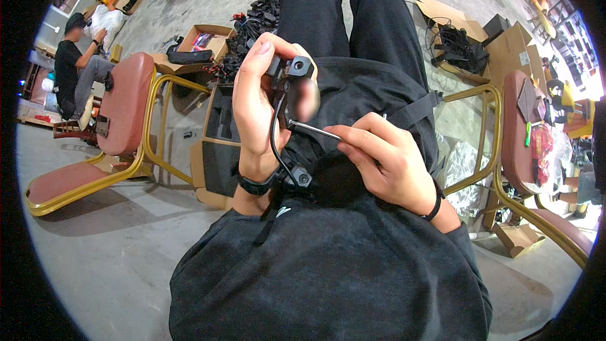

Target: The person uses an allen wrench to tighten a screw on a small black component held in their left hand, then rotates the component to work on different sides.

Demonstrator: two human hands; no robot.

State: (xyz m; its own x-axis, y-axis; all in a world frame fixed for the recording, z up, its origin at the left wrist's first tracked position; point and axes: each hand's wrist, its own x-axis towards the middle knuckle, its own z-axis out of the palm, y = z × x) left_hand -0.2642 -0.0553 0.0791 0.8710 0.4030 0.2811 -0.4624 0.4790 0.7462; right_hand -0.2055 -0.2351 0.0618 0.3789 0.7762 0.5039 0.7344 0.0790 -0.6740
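Note:
My left hand (254, 110) is closed around a small black device (298, 68) with a round lens-like opening in its boxy end, held above my lap. From it a black cable (274, 136) curves down to a second black block (300, 177) with a similar round opening, which hangs by my left wrist. In my right hand (391, 158) a thin metal rod (315, 130), like a slim screwdriver, is pinched between thumb and fingers. Its tip points left at the device, close to my left palm; whether it touches is too small to tell.
Red chairs with gold frames stand at left (126, 104) and right (519, 126). A heap of black cables (255, 22) and an open cardboard box (211, 41) lie ahead left. Another box with black wires (461, 50) is ahead right. A person (79, 66) sits far left.

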